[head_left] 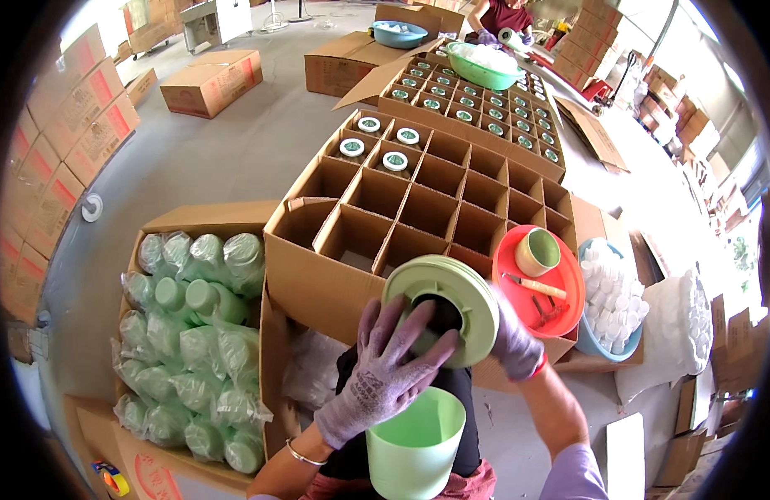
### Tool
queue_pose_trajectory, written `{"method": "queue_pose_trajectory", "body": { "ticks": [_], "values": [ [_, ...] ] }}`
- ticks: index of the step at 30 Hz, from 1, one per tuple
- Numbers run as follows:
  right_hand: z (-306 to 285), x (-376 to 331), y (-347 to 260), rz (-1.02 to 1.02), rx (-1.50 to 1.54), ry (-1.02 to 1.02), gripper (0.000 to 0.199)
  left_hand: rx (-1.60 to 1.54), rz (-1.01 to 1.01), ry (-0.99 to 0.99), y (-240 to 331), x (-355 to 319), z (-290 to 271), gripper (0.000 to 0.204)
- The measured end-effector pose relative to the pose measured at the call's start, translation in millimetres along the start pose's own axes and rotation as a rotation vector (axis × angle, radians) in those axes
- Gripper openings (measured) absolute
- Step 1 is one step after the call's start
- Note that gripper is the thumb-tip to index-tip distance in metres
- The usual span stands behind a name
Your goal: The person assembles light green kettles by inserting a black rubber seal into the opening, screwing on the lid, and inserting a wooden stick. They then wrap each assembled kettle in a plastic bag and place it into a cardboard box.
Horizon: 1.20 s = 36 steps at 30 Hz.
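Observation:
A pale green round piece (483,329) with a wide flat rim and a dark round opening is tilted up before me. My right hand (514,337), in a grey-purple glove, grips its right edge; the fingers behind it are hidden. My left hand (385,375), gloved alike, has its fingers stretched apart, with fingertips over the dark opening and the rim. Directly below, a pale green pot (414,454) stands upright at my lap, its mouth facing up.
A divided carton (326,283) ahead holds several white-lidded jars. At left, a carton (272,375) contains bagged green pots. A red basin (576,292) holds a cup and hand tools; beside it is a blue basin (610,354) of clear plastic pieces. A co-worker (506,21) is at the far end.

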State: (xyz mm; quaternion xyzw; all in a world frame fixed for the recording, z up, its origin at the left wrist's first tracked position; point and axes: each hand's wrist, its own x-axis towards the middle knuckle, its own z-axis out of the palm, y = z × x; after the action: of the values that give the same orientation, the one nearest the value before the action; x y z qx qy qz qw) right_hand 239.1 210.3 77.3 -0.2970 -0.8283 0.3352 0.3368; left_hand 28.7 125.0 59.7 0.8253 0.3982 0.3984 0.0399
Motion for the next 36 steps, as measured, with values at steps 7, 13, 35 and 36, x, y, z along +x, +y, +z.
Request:
{"method": "queue_pose_trajectory", "body": {
  "ticks": [7,13,35,36],
  "values": [
    [-60,97,119,0.611,-0.973,-0.166,0.052,-0.767,-0.192,-0.264,-27,-17,21,0.044],
    [-16,253,186,0.163,-0.771,-0.071,0.043,-0.879,-0.263,-0.187,-36,-9,31,0.043],
    [-11,59,-24,-0.35,-0.595,0.225,0.07,-2.237,-0.787,0.227,-87,36,48,0.072],
    [-1,45,-24,-0.33,-0.519,0.273,0.07,-2.257,-0.807,0.238,-82,28,48,0.07]
  ]
}}
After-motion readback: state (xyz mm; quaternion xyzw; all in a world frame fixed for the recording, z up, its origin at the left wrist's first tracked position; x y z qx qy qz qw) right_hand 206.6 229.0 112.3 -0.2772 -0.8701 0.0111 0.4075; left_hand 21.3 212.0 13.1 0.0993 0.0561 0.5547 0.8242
